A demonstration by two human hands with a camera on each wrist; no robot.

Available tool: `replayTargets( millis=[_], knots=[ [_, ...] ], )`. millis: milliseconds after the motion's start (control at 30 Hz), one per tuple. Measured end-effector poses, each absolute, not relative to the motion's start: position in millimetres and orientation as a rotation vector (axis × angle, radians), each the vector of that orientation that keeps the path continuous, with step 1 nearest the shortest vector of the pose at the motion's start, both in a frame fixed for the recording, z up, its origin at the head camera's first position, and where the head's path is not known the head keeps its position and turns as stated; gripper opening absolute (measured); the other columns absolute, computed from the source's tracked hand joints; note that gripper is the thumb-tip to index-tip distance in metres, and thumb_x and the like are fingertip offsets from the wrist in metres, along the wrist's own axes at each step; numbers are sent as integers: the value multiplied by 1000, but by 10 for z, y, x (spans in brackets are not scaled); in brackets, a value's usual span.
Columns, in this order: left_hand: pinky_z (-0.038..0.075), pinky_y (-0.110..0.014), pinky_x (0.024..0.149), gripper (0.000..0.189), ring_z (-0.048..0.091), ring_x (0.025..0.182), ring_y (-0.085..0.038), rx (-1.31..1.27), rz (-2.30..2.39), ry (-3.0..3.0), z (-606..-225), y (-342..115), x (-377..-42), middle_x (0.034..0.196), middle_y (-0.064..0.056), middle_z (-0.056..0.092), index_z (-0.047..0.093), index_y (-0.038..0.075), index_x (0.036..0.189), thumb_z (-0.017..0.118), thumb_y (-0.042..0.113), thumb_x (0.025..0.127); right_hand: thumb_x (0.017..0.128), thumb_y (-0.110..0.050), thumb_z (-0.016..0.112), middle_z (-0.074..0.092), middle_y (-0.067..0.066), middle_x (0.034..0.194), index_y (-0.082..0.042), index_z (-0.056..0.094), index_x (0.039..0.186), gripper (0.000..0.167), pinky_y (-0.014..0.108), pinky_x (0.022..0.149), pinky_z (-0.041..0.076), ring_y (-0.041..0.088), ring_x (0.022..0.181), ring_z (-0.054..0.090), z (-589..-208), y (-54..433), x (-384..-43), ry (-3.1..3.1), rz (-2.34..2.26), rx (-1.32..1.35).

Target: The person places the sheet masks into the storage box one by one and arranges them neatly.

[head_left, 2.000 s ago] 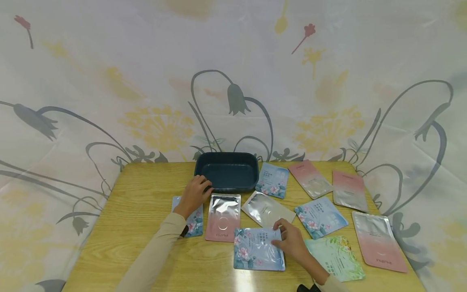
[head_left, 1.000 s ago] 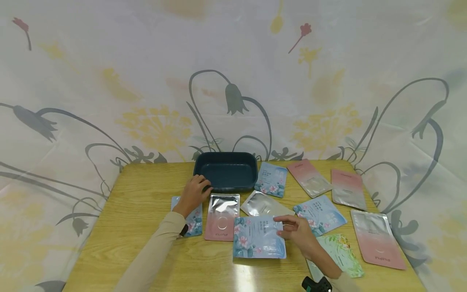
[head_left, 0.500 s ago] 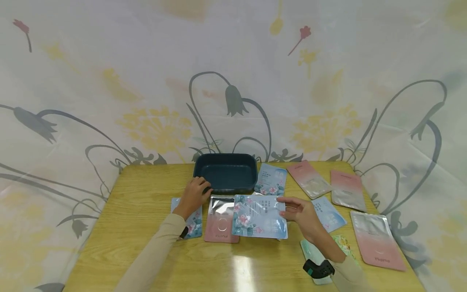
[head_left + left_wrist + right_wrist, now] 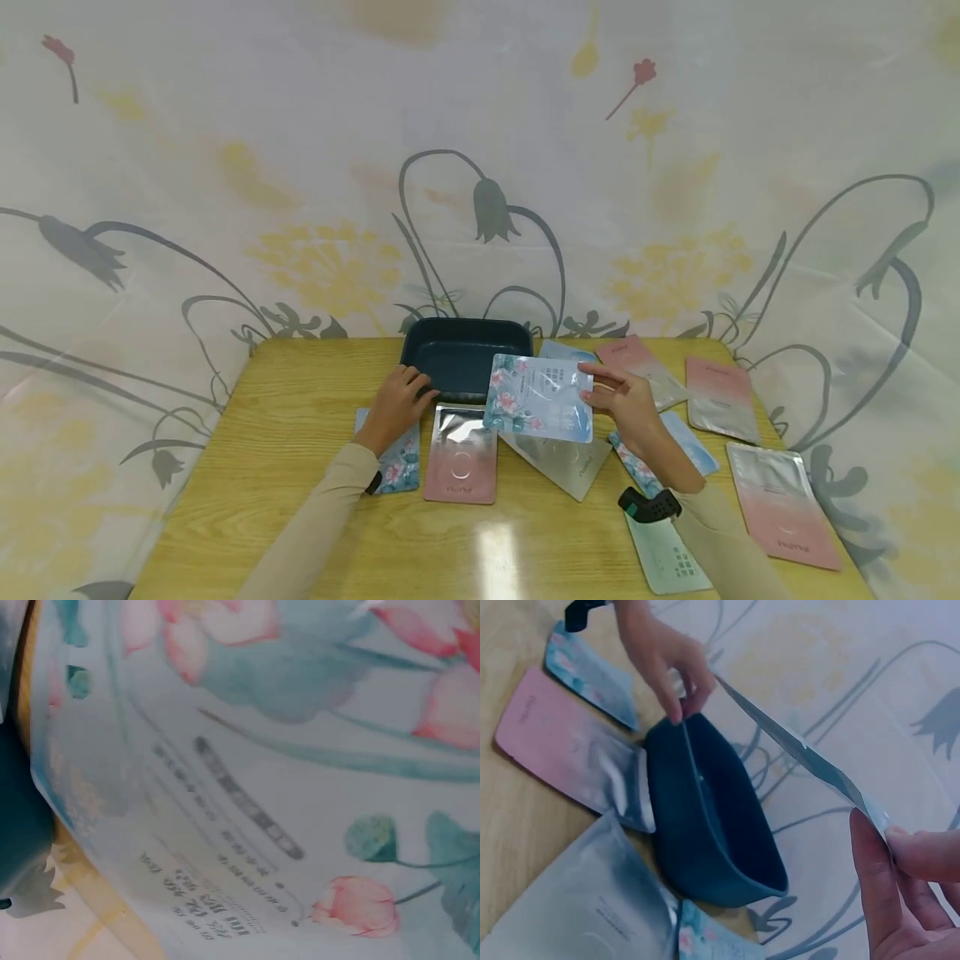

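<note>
My left hand pinches the near left rim of a dark blue bin at the table's back; the right wrist view shows thumb and fingers over that rim. My right hand pinches a blue floral face mask packet by its right edge. That packet is raised, seen edge-on in the right wrist view, and overlaps the bin's near right corner in the head view. Under my left wrist lies another blue floral packet. A blue floral packet fills the left wrist view.
Near the bin lie a pink-silver packet and a silvery packet, partly covered by the held one. To the right are several pink and blue packets, such as a pink one. A green packet sits under my right forearm.
My right hand has lifted the blue floral packet off the table and carried it up towards the bin. The silvery packet has turned and shifted nearer. My left hand has stayed on the rim.
</note>
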State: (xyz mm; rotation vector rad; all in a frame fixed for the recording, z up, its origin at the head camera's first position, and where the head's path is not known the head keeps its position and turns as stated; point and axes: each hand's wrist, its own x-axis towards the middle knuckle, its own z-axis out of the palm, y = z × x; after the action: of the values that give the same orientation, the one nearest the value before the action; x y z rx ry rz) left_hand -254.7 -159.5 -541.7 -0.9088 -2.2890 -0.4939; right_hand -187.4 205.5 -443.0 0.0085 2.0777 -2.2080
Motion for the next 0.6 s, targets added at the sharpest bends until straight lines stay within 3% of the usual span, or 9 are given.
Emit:
replayTargets(
  millis=[267, 600],
  knots=[
    [44, -34, 66, 19, 48, 71, -22, -931, -416, -2240, -5380, -1575, -2545, 81, -6, 53, 64, 7, 85, 79, 15, 77, 88, 5, 61, 66, -2, 101, 11, 46, 132, 47, 24, 68, 53, 10, 79, 63, -4402, 2003, -2212, 2014, -2291, -63],
    [41, -34, 61, 18, 44, 71, -23, -924, -184, -2260, -5406, -1513, -2509, 81, -6, 51, 62, 8, 90, 76, 15, 80, 89, 5, 59, 62, 2, 109, 5, 50, 132, 44, 23, 67, 52, 11, 82, 62, -4464, 1816, -2725, 2016, -2276, 19]
  ],
)
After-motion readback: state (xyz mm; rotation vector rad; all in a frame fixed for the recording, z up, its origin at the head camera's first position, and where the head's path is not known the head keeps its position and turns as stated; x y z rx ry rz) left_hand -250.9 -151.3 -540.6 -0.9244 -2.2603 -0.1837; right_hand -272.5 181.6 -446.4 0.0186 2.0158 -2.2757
